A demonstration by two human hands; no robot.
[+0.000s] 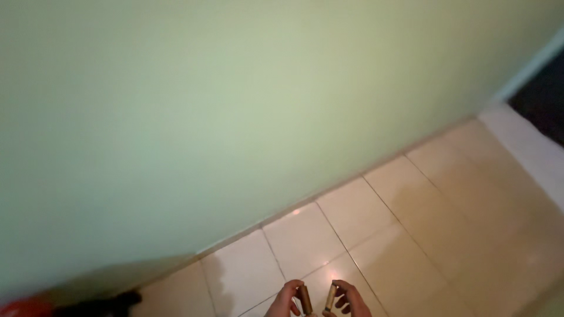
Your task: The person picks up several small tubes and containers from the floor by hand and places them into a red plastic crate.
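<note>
Both hands cut off by bottom edge; red object [23,306] blurred, unidentifiable.

Two cylinders [317,298] side by side above floor [458,235], wall [235,105] behind

Both hands [286,300] are bare, no sleeves showing.
</note>
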